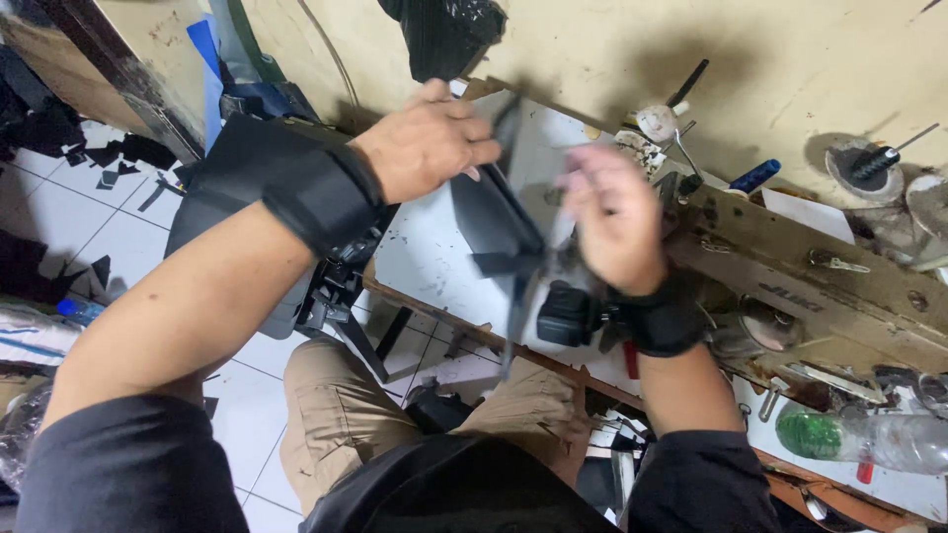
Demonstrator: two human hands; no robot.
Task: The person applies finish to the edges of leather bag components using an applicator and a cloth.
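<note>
Cluttered and stained, the white surface [425, 259] carries a sewing machine [820, 286] at the right, with a clear plastic bottle [869, 439] lying near its edge and black scraps on the tiled floor [59, 212] below. Above the surface a black fabric piece [494, 219] hangs between both hands. The left hand [427, 140] has its fingers curled shut over the fabric's upper edge, wrist bent, forearm crossing from the lower left. The right hand [612, 219] is blurred; its fingers touch the fabric's right side, but I cannot tell whether they grip
</note>
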